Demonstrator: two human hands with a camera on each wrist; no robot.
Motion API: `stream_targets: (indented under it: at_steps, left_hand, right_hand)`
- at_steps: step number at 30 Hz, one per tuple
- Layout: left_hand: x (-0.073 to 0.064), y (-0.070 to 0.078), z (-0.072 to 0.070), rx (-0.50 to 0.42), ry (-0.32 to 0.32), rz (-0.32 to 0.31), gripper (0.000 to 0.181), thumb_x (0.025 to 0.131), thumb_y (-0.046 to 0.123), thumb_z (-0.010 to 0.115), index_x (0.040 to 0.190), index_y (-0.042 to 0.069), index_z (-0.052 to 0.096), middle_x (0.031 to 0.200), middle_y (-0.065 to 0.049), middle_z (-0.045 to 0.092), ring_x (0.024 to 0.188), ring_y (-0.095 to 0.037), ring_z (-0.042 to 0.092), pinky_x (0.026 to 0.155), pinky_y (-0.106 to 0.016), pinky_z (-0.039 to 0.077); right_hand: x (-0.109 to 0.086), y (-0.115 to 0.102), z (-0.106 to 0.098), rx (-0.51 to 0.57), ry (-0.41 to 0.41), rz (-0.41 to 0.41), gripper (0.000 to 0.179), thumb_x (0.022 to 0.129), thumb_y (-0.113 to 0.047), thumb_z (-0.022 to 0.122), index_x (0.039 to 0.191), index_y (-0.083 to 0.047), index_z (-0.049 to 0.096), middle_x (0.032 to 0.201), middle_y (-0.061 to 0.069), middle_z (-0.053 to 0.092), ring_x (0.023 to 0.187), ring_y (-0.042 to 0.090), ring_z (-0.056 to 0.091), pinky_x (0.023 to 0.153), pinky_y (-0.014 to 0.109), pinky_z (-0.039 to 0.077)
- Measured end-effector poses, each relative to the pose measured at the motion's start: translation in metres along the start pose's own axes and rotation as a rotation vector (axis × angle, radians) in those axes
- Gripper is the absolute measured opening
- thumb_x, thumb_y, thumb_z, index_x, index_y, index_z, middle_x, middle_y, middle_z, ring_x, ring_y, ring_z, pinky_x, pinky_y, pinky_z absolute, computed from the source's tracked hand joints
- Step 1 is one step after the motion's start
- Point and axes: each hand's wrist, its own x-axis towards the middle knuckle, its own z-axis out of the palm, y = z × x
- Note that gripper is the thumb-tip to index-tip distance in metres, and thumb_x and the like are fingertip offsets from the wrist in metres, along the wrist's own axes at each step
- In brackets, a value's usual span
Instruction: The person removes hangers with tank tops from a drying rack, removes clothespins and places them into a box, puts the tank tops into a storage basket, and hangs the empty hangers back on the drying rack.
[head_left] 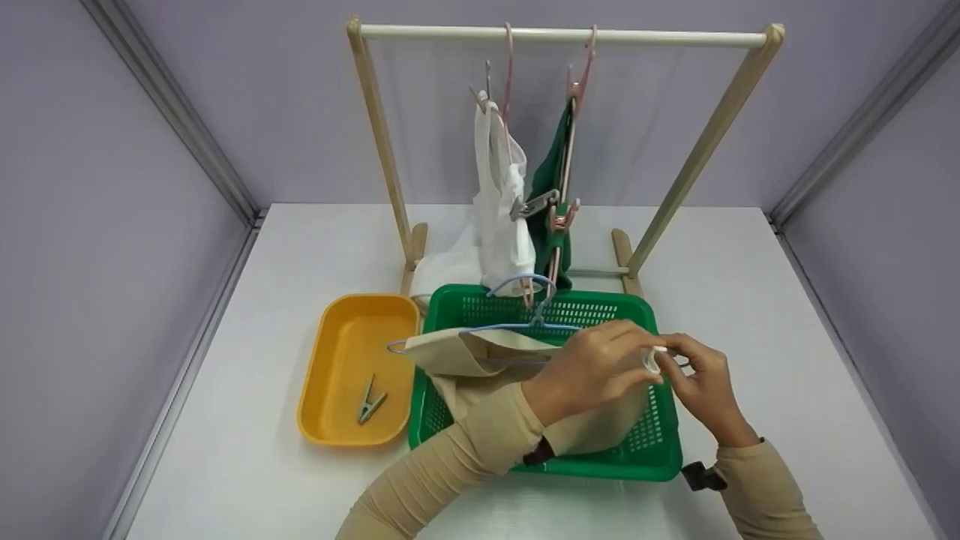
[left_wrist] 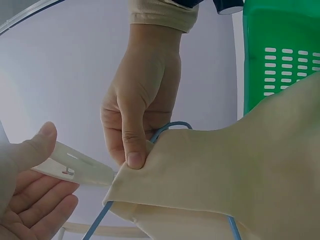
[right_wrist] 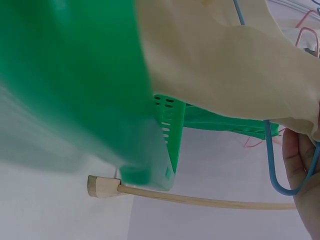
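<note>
Beige sleeves [head_left: 420, 480] nearest, along the lower edge of the head view. Just past them, a beige garment [head_left: 465, 364] on a light blue hanger [head_left: 538, 321], above a green basket [head_left: 615, 471], hook toward the rack [head_left: 705, 150]. Left hand [head_left: 589, 367] with thumb and fingers pinching a whitish translucent clip [left_wrist: 90, 167] at the garment's corner. Right hand [head_left: 701, 379] with thumb against fingers, pinching that same corner near the hanger's end. Clip's bite on the cloth: cannot tell.

Likely light, soft and limp to handle, hardly fragile; apt to fold or slide along the smooth hanger. Best held at the doubled corner, backed by the stiffer hanger; clip probably hard and springy, best squeezed at its rear ends.

Underneath, a plain white desk [head_left: 247, 375], smooth-looking. Beside the basket, to the left, a yellow tray [head_left: 349, 337] with a grey-green clothespin [head_left: 367, 409] inside. Behind, on the rack's white bar, a white garment [head_left: 499, 225] and a green garment [head_left: 547, 169] on pink hangers [head_left: 508, 60]. All around, pale lavender-grey walls [head_left: 112, 247] with metal strips at the corners.
</note>
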Motion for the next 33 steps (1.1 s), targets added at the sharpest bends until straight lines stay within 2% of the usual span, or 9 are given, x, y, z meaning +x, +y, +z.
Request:
stream_targets:
  at_steps: [7, 13, 19, 24, 30, 33]
  left_hand:
    - [-0.004, -0.001, -0.004, -0.046, -0.017, -0.026, 0.033, 0.086, 0.021, 0.072, 0.112, 0.003, 0.064, 0.106, -0.008, 0.068, 0.100, -0.014, 0.066, 0.094, -0.014, 0.052]
    - [-0.010, -0.001, -0.007, -0.056, -0.019, -0.034, 0.034, 0.085, 0.021, 0.073, 0.112, 0.002, 0.063, 0.107, -0.009, 0.068, 0.101, -0.015, 0.067, 0.096, -0.015, 0.051]
    - [-0.017, -0.002, -0.009, -0.052, -0.030, -0.029, 0.034, 0.087, 0.021, 0.072, 0.113, 0.002, 0.062, 0.109, -0.008, 0.067, 0.103, -0.015, 0.066, 0.097, -0.014, 0.051]
    - [-0.022, -0.005, -0.010, -0.056, -0.034, -0.046, 0.036, 0.086, 0.022, 0.073, 0.113, 0.000, 0.063, 0.109, -0.010, 0.068, 0.100, -0.016, 0.067, 0.092, -0.015, 0.053]
    - [-0.028, -0.010, -0.011, -0.087, -0.052, -0.069, 0.039, 0.087, 0.022, 0.072, 0.117, 0.000, 0.061, 0.109, -0.011, 0.067, 0.095, -0.016, 0.066, 0.086, -0.016, 0.056]
    - [-0.031, -0.013, -0.012, -0.103, -0.055, -0.077, 0.040, 0.086, 0.022, 0.072, 0.117, 0.000, 0.061, 0.105, -0.010, 0.067, 0.092, -0.017, 0.066, 0.083, -0.018, 0.057]
  right_hand:
    - [0.002, 0.000, 0.001, 0.023, -0.004, -0.018, 0.017, 0.078, 0.018, 0.065, 0.088, 0.005, 0.067, 0.080, 0.006, 0.070, 0.090, -0.018, 0.059, 0.078, 0.001, 0.049]
    - [0.000, 0.005, 0.001, 0.056, -0.002, -0.001, 0.016, 0.078, 0.019, 0.064, 0.089, 0.007, 0.067, 0.083, -0.001, 0.071, 0.090, -0.016, 0.061, 0.077, 0.001, 0.049]
    - [-0.005, 0.010, -0.001, 0.082, 0.017, 0.038, 0.003, 0.083, 0.012, 0.065, 0.084, 0.014, 0.062, 0.080, 0.011, 0.070, 0.087, -0.014, 0.062, 0.080, 0.002, 0.049]
    - [-0.006, 0.009, -0.003, 0.079, 0.025, 0.081, 0.005, 0.080, 0.017, 0.064, 0.081, 0.013, 0.061, 0.078, 0.012, 0.069, 0.084, -0.014, 0.061, 0.080, 0.002, 0.050]
    - [-0.005, 0.008, -0.002, 0.088, 0.029, 0.080, 0.005, 0.081, 0.015, 0.065, 0.081, 0.013, 0.061, 0.077, 0.017, 0.066, 0.082, -0.013, 0.061, 0.079, 0.003, 0.050]
    - [-0.006, 0.008, -0.003, 0.090, 0.038, 0.093, 0.011, 0.078, 0.021, 0.064, 0.083, 0.012, 0.062, 0.078, 0.013, 0.067, 0.082, -0.013, 0.062, 0.078, 0.003, 0.051]
